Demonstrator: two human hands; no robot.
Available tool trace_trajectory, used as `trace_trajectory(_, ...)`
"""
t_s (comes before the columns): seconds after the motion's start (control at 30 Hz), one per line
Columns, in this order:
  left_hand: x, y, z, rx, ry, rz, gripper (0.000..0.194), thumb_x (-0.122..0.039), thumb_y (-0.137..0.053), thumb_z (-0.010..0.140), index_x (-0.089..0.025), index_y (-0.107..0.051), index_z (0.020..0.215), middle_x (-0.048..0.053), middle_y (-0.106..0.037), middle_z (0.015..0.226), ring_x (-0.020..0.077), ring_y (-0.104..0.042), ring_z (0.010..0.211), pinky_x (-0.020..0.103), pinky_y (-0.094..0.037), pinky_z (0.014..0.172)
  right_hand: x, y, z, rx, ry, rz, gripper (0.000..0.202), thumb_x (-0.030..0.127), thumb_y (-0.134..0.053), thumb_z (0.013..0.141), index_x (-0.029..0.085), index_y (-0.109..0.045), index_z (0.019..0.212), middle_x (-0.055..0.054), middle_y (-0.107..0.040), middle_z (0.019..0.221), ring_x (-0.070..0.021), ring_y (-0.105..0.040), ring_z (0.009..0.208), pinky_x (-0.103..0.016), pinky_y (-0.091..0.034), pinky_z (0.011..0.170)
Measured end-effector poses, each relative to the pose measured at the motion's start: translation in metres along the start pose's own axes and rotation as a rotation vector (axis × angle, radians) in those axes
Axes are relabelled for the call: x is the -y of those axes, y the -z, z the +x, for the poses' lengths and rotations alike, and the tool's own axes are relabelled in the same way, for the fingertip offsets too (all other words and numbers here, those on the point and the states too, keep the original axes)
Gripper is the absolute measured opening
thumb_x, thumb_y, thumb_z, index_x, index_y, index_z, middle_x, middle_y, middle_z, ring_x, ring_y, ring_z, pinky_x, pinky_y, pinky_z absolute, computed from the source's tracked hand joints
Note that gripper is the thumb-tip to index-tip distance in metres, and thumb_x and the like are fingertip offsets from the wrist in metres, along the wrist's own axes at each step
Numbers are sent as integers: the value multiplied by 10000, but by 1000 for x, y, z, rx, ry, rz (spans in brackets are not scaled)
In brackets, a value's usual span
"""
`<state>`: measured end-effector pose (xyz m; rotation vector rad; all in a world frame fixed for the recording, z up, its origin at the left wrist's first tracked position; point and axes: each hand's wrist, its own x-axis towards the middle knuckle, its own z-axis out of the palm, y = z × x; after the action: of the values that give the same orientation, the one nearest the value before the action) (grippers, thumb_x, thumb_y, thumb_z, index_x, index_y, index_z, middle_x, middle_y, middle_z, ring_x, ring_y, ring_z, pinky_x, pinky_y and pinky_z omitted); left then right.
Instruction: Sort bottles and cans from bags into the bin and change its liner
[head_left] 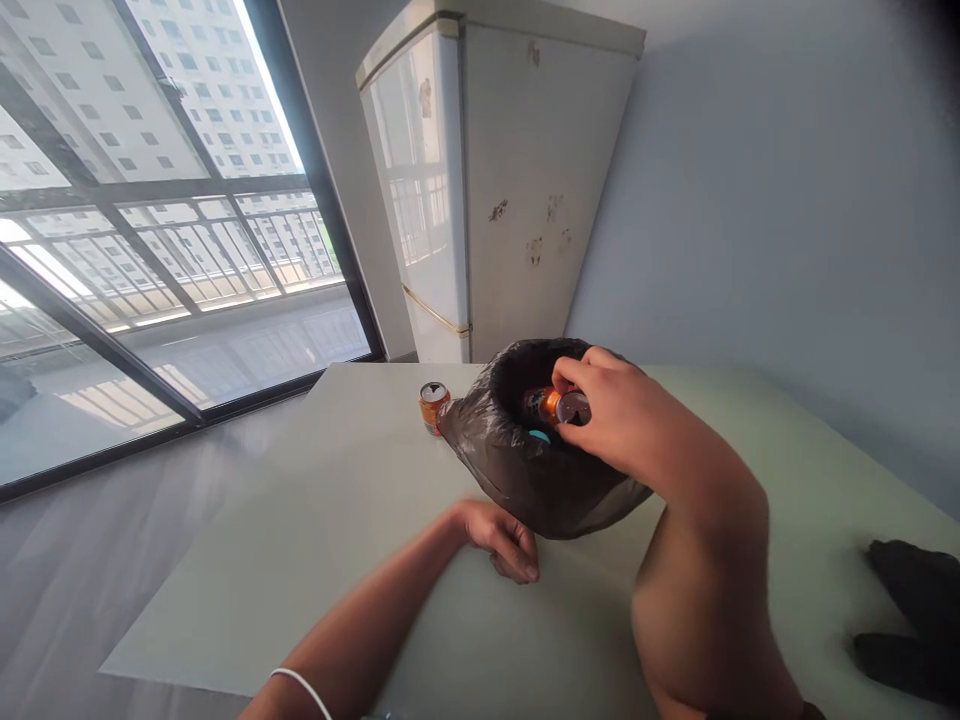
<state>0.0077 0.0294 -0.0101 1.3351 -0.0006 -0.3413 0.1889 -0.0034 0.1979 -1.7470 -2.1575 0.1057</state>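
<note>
A black plastic bag [510, 460] stands on the pale table with its mouth spread wide. My right hand [611, 400] reaches into that mouth, thumb and fingers closed around an orange drink can [553, 405] whose top tilts toward me. Beside it inside the bag shows a small turquoise thing [539, 437], too covered to name. My left hand [504, 541] rests on the table just in front of the bag, fingers curled in with nothing seen in them. Another orange can [433, 407] stands upright at the bag's left, its top opened. The bag's deeper contents are hidden.
The pale table [300, 560] spreads under both arms. Behind it stands a white fridge [525, 180] with worn patches. A dark object [915, 610], perhaps gloves, lies at the right edge. Glass sliding doors [172, 200] are on the left, a plain wall [787, 220] on the right.
</note>
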Motion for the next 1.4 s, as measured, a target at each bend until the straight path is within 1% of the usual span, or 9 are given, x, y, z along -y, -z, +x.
trace_trajectory(0.2, -3, -2, 1, -20, 29, -4, 729, -793, -750, 713, -217, -438, 393, 6, -337, 411, 127, -294, 428, 336, -255, 475, 0, -5, 5, 56, -27, -3, 114, 160, -606, 814, 231, -634, 899, -20, -573, 951, -117, -503, 651, -279, -319, 575)
trace_trajectory(0.4, -2, -2, 0, -11, 10, -14, 728, -792, -760, 712, -215, -441, 403, -3, -329, 416, 125, -285, 424, 332, -256, 460, -2, -9, 10, 114, -27, -12, 10, 212, -617, 872, 222, -619, 871, -23, -577, 959, -107, -485, 627, -283, -317, 568)
trace_trajectory(0.53, -2, -2, 0, -1, -18, -11, 721, -777, -757, 739, -212, -446, 416, -6, -330, 424, 123, -295, 421, 333, -257, 455, -2, -10, 11, 125, -26, -16, 33, 233, -622, 885, 221, -609, 856, -20, -574, 943, -107, -490, 624, -282, -321, 559)
trace_trajectory(0.73, -3, -2, -1, -4, 14, 2, 745, -819, -752, 704, -211, -441, 405, -2, -334, 424, 122, -304, 427, 341, -258, 469, -2, -9, 12, 151, -40, -25, 31, 205, -606, 866, 225, -596, 844, -18, -584, 943, -113, -500, 635, -277, -318, 566)
trace_trajectory(0.87, -4, -2, -1, -4, 6, -6, 735, -801, -752, 722, -209, -447, 413, -1, -342, 425, 119, -302, 426, 343, -250, 477, -3, -10, 13, 148, -31, -16, 43, 179, -616, 848, 221, -606, 853, -24, -590, 942, -112, -501, 638, -277, -312, 571)
trace_trajectory(1.03, -3, -3, 0, -24, 26, -22, 726, -787, -764, 707, -214, -441, 401, 0, -326, 415, 123, -287, 428, 339, -239, 475, -4, -12, 13, 142, -31, -18, 17, 217, -621, 870, 228, -613, 859, -22, -586, 943, -115, -505, 632, -283, -317, 563)
trace_trajectory(1.2, -3, -3, 0, -11, 5, -15, 730, -779, -753, 735, -210, -435, 408, -3, -332, 424, 121, -294, 435, 337, -250, 496, -4, -12, 13, 145, -32, -23, 24, 208, -624, 862, 227, -609, 862, -18, -586, 941, -111, -513, 628, -281, -321, 558)
trace_trajectory(1.3, -2, -2, 0, -22, 21, -19, 726, -782, -762, 717, -211, -436, 408, -5, -321, 429, 123, -284, 444, 335, -241, 493, -3, -11, 12, 138, -30, -17, 38, 201, -637, 851, 228, -625, 875, -20, -590, 942, -111, -524, 632, -282, -323, 563)
trace_trajectory(1.4, -3, -2, -1, -26, 36, -21, 717, -779, -764, 708, -214, -444, 405, 0, -321, 430, 129, -288, 452, 334, -245, 493, -4, -12, 13, 135, -32, -16, 20, 215, -633, 869, 232, -634, 879, -21, -604, 946, -116, -531, 635, -287, -326, 566)
